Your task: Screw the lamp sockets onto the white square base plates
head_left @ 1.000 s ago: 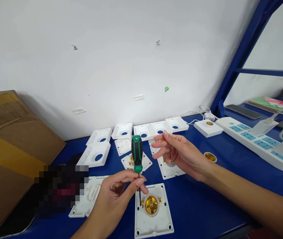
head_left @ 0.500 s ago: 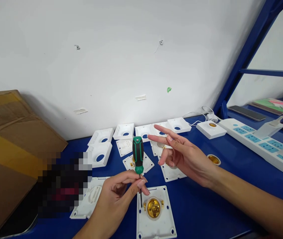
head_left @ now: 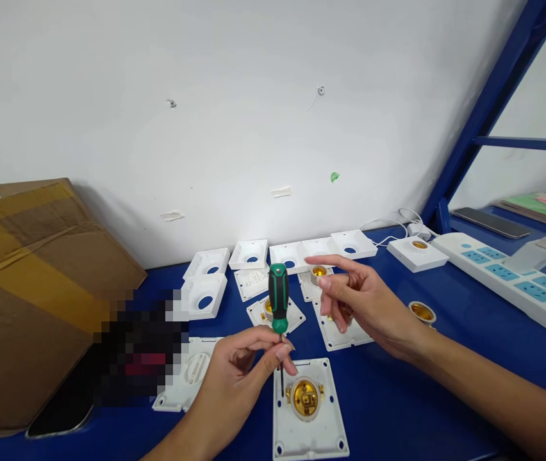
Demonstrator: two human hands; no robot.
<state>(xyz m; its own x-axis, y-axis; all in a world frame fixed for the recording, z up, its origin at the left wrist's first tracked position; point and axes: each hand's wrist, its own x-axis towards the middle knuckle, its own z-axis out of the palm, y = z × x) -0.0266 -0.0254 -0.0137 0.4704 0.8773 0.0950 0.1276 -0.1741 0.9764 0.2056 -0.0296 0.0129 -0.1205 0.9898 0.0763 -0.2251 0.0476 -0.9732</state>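
Head view: left hand (head_left: 239,371) pinches screwdriver (head_left: 278,298) just below handle, long axis upright, tip down at 9 o'clock of brass socket (head_left: 305,397) on white plate (head_left: 309,429). Right hand (head_left: 364,304), fingers spread and empty, hovers at handle's 3 o'clock.

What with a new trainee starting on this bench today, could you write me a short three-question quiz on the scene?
1. True or false: the left hand holds the green-and-black screwdriver upright.
2. The screwdriver's tip points down at: A) the cardboard, B) the white plate with a brass lamp socket, C) a loose brass ring.
3. Fill in: the white power strip lies to the person's ____.
Key: 1 true; 2 B; 3 right.
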